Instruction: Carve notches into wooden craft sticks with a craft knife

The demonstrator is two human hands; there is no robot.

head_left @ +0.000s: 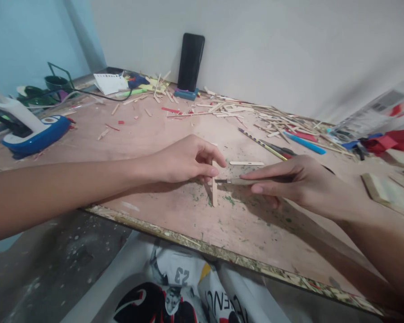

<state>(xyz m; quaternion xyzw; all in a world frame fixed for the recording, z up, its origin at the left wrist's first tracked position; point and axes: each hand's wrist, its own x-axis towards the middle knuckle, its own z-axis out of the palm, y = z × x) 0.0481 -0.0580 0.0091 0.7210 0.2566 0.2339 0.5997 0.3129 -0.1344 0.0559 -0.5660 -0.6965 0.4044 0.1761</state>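
Across the worktable (141, 137), wood scraps (235, 109) lie beyond the left hand (185, 159) pinching a stick (215, 195), right hand (299, 181) gripping a knife (239, 181).

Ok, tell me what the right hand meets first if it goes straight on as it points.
Most likely the wooden stick in the left hand: the thin tool in the right hand points at it. Whether its tip touches the stick, I cannot tell.

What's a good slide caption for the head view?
Left hand holding a flat wooden stick, right hand holding a craft knife at its edge, over a worktop littered with loose sticks.
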